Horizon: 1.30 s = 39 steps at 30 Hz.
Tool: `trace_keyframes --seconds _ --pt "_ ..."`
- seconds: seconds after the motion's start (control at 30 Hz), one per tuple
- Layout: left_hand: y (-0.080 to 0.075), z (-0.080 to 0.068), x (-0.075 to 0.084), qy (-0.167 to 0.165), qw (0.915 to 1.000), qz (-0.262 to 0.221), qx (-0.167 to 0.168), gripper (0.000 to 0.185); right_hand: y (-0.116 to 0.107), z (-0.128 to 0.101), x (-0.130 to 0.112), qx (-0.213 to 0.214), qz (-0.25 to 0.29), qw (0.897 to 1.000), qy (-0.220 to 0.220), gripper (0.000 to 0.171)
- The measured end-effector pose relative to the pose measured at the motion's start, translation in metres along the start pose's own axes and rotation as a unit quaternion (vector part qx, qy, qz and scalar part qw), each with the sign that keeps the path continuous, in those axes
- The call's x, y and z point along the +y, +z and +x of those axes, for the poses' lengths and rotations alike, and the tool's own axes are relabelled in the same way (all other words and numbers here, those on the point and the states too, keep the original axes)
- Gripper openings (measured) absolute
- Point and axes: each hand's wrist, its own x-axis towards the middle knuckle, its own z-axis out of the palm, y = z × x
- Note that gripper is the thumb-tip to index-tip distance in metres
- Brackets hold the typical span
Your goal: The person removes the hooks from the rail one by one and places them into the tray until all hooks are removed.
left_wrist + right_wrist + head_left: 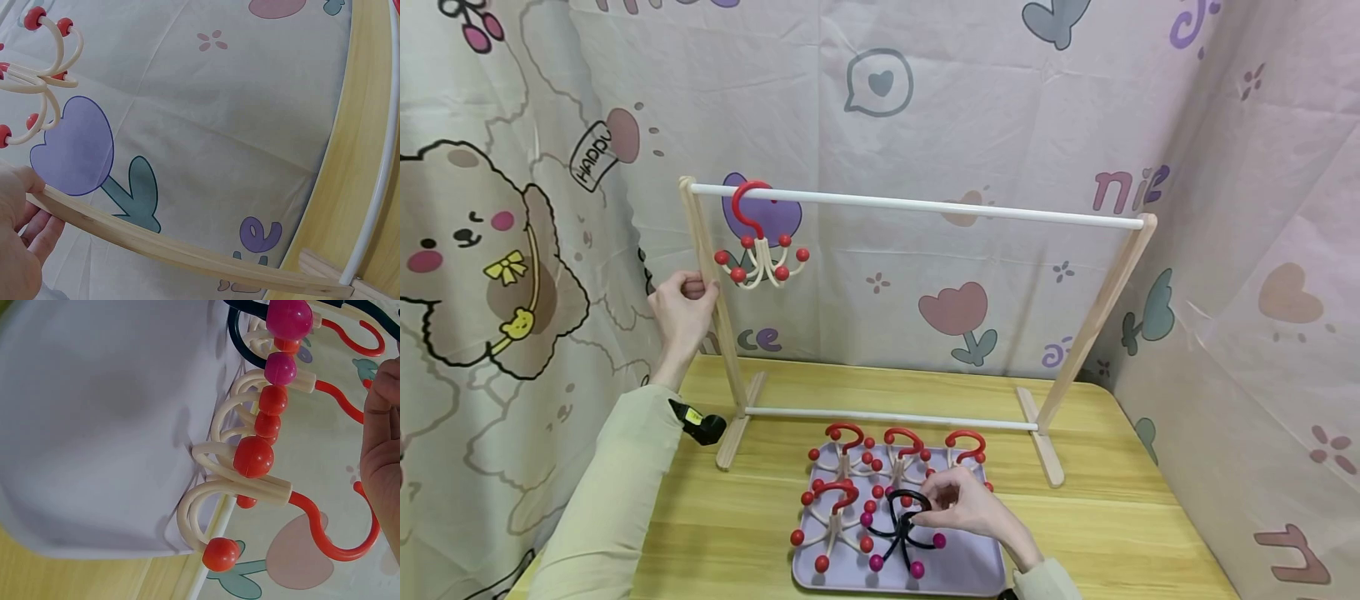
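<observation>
My left hand [683, 308] grips the left wooden post [726, 342] of a rack between thumb and fingers; the left wrist view shows this too. Near that post, a cream claw hanger [762, 265] with a red hook and red ball tips hangs from the white top bar [925, 205]. Over a lilac tray [966, 573], my right hand [966, 505] pinches a black claw hanger [901, 530] with magenta ball tips by its upper part. Several cream-and-red claw hangers [835, 527] stand on the tray around it. The right wrist view cuts off my right fingertips.
The rack's wooden feet [1040, 442] and white lower bar [887, 418] stand on the wood-grain table [1120, 500] behind the tray. A patterned curtain [880, 125] hangs behind and at both sides. A black wrist device [702, 423] sits at my left cuff.
</observation>
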Motion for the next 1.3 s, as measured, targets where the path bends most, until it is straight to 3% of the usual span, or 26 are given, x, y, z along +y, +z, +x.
trace_keyframes --seconds 0.37,0.73,1.3 --pt "-0.001 0.0 -0.002 0.008 0.9999 -0.003 0.006 0.025 0.001 0.0 -0.004 0.024 0.023 0.999 0.001 0.012" --pt "-0.001 0.0 -0.001 0.009 1.0 -0.001 0.002 0.025 -0.003 0.007 -0.01 0.045 0.035 0.996 -0.067 0.012" --pt "-0.001 0.0 -0.001 0.01 0.9999 0.002 0.001 0.025 -0.02 0.023 -0.027 0.064 -0.025 0.995 -0.075 0.011"
